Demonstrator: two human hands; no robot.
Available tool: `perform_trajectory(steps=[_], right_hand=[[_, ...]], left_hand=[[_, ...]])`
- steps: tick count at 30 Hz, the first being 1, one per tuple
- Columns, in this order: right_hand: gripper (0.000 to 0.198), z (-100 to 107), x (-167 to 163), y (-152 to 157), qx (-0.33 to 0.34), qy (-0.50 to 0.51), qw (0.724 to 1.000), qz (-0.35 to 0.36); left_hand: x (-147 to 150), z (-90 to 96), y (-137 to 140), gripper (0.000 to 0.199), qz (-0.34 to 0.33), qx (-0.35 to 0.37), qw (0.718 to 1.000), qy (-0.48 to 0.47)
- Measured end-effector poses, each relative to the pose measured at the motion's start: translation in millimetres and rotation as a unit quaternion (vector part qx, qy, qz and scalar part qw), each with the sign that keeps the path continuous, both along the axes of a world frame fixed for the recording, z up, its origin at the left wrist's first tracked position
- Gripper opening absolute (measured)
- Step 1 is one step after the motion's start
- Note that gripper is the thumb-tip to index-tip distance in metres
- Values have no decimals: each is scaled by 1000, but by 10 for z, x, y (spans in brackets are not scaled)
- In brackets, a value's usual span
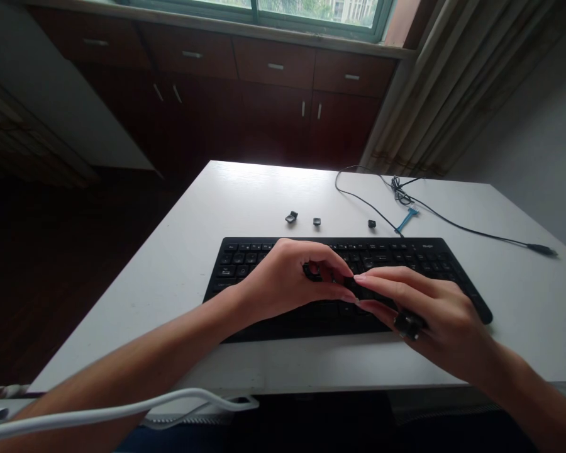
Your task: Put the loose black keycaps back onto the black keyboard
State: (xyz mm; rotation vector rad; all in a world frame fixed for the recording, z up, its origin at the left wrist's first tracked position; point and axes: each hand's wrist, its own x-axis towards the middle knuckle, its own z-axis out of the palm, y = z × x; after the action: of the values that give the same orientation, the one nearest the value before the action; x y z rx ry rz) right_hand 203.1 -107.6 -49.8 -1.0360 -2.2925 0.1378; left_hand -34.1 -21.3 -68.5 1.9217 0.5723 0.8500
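My left hand (298, 278) reaches over the black keyboard (306, 321) with thumb and fingers pinched together. Its fingertips meet those of my right hand (427, 302) above the middle of the keys. What lies between the fingertips is too small and dark to make out. Against the curled lower fingers of my right hand rests a dark keycap (408, 324). Behind the keyboard lie more loose keycaps: a pair leaning together (291, 218), a single keycap (316, 221) and another keycap (371, 224) farther right.
A blue T-shaped tool (407, 219) lies by the keyboard's back edge. The black cable (471, 228) runs in a bundle to its plug on the right. A white cable (122, 412) crosses in front of my left forearm. The white table (179, 251) faces wooden cabinets (273, 119).
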Motion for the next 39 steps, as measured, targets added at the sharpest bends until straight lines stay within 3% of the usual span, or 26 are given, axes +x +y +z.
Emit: perform_trajectory(steps=[8,20,24,26,28,31,33,36,39], right_hand=[[46,-20,20,-18,-4,26,1000,14],[49,-69,-6,-24,0,20,1000,8],[35,-38,-15,-70,-66,90,992,-64],[25,20,15,-89,-154,168,962,-154],[25,97,62,-84,-269,265,902,-209],[34,204,123,-35,-417,403,795,-177],[33,243,132,-1,-469,460,740,-145],[32,238,94,12,-505,497,691,-144],[33,178,15,-14,-513,513,672,-151]], left_hand=[[-22,36,-7,18,-42,-2,999,32],[-3,51,-16,10,-36,-13,998,60],[-1,45,-9,9,-34,-4,998,58],[-1,44,-8,9,-34,0,998,57],[-3,40,-6,7,-40,5,998,57],[-8,22,-3,6,-49,22,997,55],[-7,10,-3,7,-44,33,997,52],[3,3,-12,10,-25,37,998,42],[17,7,-26,21,-14,35,999,21]])
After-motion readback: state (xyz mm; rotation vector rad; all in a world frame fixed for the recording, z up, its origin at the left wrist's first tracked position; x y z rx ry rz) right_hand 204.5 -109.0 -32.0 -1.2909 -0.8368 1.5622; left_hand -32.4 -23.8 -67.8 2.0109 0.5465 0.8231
